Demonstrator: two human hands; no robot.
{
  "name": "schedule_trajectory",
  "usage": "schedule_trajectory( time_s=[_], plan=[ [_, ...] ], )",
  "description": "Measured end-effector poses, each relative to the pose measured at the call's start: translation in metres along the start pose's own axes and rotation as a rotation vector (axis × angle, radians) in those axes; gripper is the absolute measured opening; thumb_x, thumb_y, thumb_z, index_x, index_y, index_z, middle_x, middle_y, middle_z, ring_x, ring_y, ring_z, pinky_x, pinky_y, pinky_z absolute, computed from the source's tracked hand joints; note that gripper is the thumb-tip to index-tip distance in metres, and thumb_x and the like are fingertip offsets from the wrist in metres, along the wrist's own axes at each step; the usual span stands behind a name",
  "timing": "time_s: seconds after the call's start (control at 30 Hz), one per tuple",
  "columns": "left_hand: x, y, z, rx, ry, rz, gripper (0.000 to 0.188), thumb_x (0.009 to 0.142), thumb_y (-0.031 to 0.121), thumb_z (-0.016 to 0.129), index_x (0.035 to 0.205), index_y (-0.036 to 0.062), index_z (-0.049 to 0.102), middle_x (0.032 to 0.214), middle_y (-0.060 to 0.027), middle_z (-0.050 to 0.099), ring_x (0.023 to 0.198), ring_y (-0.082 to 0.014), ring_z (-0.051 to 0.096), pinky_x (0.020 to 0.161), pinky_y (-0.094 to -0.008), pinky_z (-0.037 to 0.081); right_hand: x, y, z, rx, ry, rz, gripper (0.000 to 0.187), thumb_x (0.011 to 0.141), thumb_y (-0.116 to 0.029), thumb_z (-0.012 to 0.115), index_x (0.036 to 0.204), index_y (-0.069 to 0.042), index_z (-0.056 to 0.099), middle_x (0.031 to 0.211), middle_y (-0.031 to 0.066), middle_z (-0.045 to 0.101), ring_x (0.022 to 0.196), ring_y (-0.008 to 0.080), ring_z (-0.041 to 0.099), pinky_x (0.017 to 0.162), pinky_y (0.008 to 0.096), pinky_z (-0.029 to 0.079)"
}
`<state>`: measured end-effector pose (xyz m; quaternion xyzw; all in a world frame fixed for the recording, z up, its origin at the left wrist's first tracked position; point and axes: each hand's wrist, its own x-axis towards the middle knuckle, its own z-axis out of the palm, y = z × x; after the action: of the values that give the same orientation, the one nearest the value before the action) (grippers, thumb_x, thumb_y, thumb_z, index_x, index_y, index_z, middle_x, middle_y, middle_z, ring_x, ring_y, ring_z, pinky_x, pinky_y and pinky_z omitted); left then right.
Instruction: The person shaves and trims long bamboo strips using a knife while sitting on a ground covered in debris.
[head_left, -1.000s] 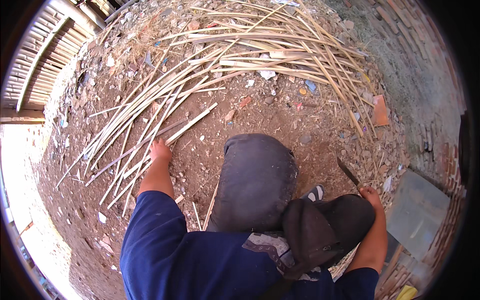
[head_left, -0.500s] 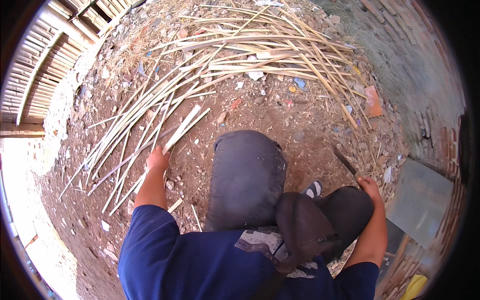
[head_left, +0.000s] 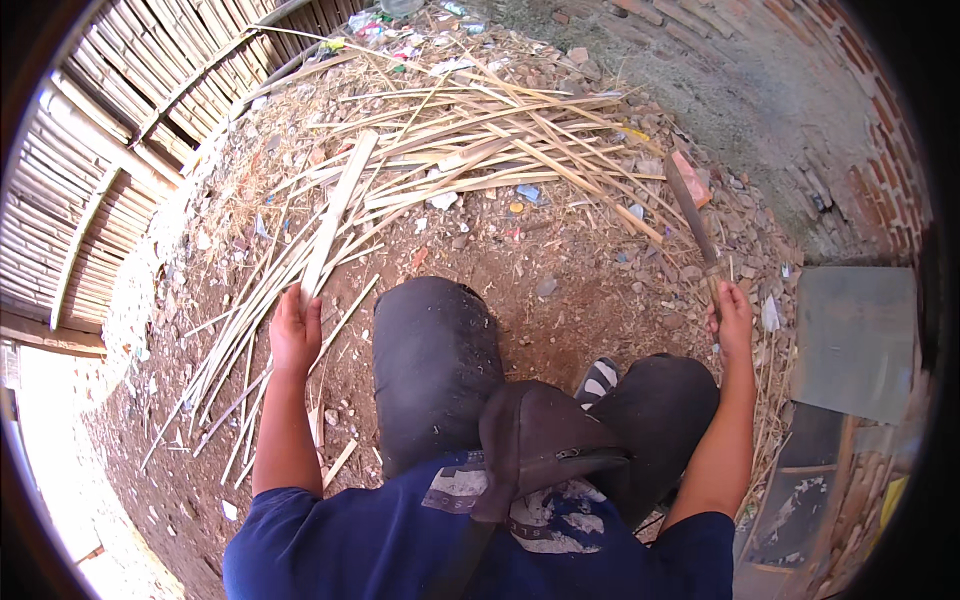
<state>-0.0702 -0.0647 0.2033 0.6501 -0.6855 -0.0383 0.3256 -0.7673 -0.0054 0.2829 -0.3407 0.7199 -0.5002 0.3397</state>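
My left hand (head_left: pixel 295 332) is shut on the near end of a long flat bamboo strip (head_left: pixel 335 212), which rises off the ground and points away toward the top of the view. In my right hand (head_left: pixel 730 318) I grip the handle of a long knife (head_left: pixel 688 208), its dark blade raised and pointing away. A big heap of split bamboo strips (head_left: pixel 480 140) lies on the red dirt beyond my bent knees in dark trousers (head_left: pixel 432 350). More thin strips (head_left: pixel 240 330) are spread on the ground by my left hand.
A bamboo-slat wall (head_left: pixel 110 150) runs along the left. A brick wall (head_left: pixel 840 120) curves on the right, with a grey flat slab (head_left: pixel 855 340) and a reddish brick piece (head_left: pixel 690 175) below it. Stones and scraps litter the dirt (head_left: pixel 560 280).
My left hand has picked one bamboo strip off the ground and raised it. My right hand has lifted the knife higher, blade up. The camera has tilted upward.
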Motion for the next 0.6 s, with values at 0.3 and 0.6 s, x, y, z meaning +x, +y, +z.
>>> schedule_trajectory(
  time_s=[0.3,0.6],
  plan=[
    [0.074,0.237,-0.041,-0.123,-0.147,0.216,0.037,0.099,0.026,0.063,0.122,-0.0031,0.062,0.082,-0.0221,0.069,0.074,-0.0372,0.069,0.069,-0.0438,0.052,-0.027,-0.114,0.031,0.43,-0.313,-0.186,0.029,0.089,-0.006,0.064,0.115,-0.006,0.052,0.084,0.0022,0.055,0.062,0.0133,0.058,0.061,0.0331,0.051],
    [0.031,0.388,0.022,-0.095,-0.268,0.29,0.043,0.098,0.033,0.063,0.123,-0.0009,0.06,0.09,-0.0259,0.07,0.084,-0.0438,0.07,0.075,-0.0512,0.054,-0.046,-0.087,0.064,0.618,-0.5,-0.239,0.03,0.089,-0.007,0.072,0.114,-0.008,0.056,0.097,0.0014,0.062,0.063,0.0091,0.055,0.059,0.031,0.048]
  ],
)
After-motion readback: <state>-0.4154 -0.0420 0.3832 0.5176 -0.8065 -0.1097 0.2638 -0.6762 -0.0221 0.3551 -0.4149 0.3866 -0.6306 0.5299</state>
